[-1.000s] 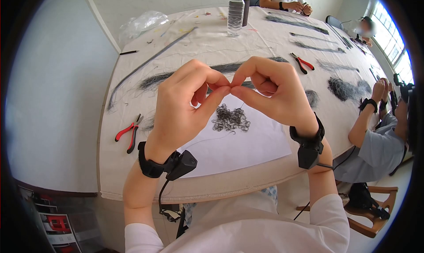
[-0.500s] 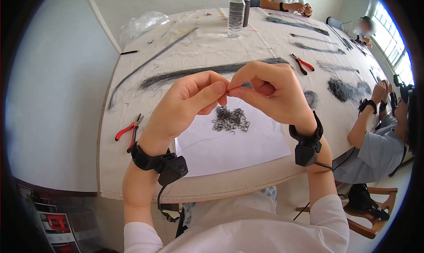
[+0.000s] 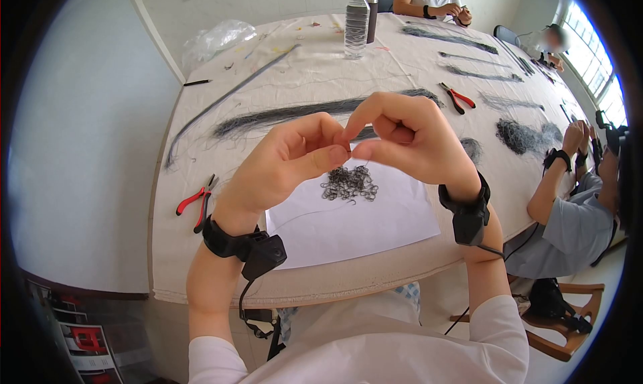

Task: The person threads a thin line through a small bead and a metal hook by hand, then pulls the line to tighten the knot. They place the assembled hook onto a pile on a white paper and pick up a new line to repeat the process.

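Observation:
Both of my hands meet above a white sheet of paper (image 3: 308, 240). Thumb and forefinger of my left hand (image 3: 284, 159) pinch something tiny whose kind I cannot make out. My right hand (image 3: 415, 143) curls its thumb and forefinger in a loose pinch at the same spot, touching or nearly touching the left fingertips; anything in it is too small to name. Below the hands lies a pile of small dark curved pieces (image 3: 349, 184), resembling fish hooks. A single hook-like piece (image 3: 352, 202) sits at the pile's front edge, with a thin line running left across the paper.
Red-handled pliers (image 3: 201, 200) lie left of the paper; another pair (image 3: 458, 98) lies beyond my right hand. Bundles of grey strands (image 3: 288, 118) stretch behind my hands. A water bottle (image 3: 357, 23) stands farther back. A co-worker's arm (image 3: 552, 176) is on the right.
My left fingertips have shifted slightly down and right. My right thumb and forefinger have loosened a little from their tight pinch. The pile has stayed in place.

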The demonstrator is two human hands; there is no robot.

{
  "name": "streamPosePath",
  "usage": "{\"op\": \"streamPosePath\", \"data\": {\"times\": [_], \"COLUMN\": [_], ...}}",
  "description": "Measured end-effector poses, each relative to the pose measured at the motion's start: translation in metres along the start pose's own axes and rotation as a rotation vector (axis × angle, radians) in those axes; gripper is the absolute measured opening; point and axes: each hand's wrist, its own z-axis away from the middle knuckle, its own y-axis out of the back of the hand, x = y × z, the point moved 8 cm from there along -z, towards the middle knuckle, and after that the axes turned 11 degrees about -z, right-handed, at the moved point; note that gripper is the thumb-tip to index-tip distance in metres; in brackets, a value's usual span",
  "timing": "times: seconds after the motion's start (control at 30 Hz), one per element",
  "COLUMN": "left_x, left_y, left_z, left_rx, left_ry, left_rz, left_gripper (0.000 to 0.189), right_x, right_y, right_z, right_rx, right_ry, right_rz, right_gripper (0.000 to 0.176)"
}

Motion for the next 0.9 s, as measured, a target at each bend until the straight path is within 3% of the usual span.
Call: {"op": "streamPosePath", "data": {"times": [0.07,0.17,0.23,0.27,0.3,0.53,0.63,0.77,0.83,0.9], "left_x": [0.004,0.006,0.008,0.003,-0.002,0.014,0.020,0.025,0.027,0.027], "left_y": [-0.005,-0.016,-0.019,-0.022,-0.024,0.001,0.010,0.016,0.017,0.019], "left_z": [-0.001,-0.001,0.000,0.000,0.000,0.010,0.014,0.016,0.017,0.017], "left_rx": [0.060,0.094,0.067,0.025,-0.017,0.128,0.178,0.201,0.200,0.211], "left_ry": [-0.055,-0.138,-0.163,-0.079,0.006,0.029,0.007,-0.025,-0.030,-0.031], "left_rz": [-0.023,-0.058,-0.070,-0.071,-0.073,-0.029,-0.020,-0.067,-0.077,-0.086], "left_gripper": [0.013,0.012,0.011,0.009,0.007,0.007,0.008,0.009,0.010,0.009], "right_x": [0.008,0.005,0.002,0.003,0.002,0.002,0.010,0.015,0.011,0.011], "right_y": [-0.002,0.002,-0.002,-0.002,-0.001,0.012,0.018,0.027,0.033,0.037], "right_z": [-0.002,-0.002,0.000,0.000,0.000,-0.001,0.000,-0.001,-0.001,-0.001], "right_rx": [0.016,0.161,0.095,0.095,0.102,0.091,0.140,0.150,0.226,0.243], "right_ry": [-0.011,0.167,-0.004,-0.005,0.011,-0.097,-0.113,-0.157,-0.022,-0.022], "right_rz": [-0.046,-0.137,-0.087,-0.088,-0.054,0.076,-0.063,-0.003,-0.064,-0.078], "right_gripper": [0.017,0.029,0.033,0.033,0.029,0.004,0.004,0.007,0.010,0.010]}}
